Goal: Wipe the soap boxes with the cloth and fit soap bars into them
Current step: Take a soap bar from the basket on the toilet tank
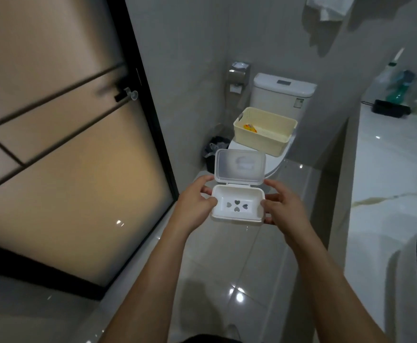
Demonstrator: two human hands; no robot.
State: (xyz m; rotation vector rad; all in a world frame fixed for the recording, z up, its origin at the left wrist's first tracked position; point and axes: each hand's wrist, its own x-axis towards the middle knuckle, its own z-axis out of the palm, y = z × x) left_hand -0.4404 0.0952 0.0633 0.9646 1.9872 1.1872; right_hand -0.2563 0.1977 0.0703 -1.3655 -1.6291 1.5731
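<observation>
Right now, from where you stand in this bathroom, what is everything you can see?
White plastic soap box: one, lid open, empty, held between both hands.
Cream plastic basket: one, on the closed toilet lid, an orange packet inside.
White ceramic toilet: one, against the far wall.
Chrome paper holder: one, on the wall left of the cistern.
Black waste bin: one, on the floor beside the toilet.
Frosted glass door: one, black frame, left.
White marble counter: one, right, bottles at its far end.
White cloth: one, hanging, top.
Left hand: grip on the box's left side.
Right hand: grip on its right side.
</observation>
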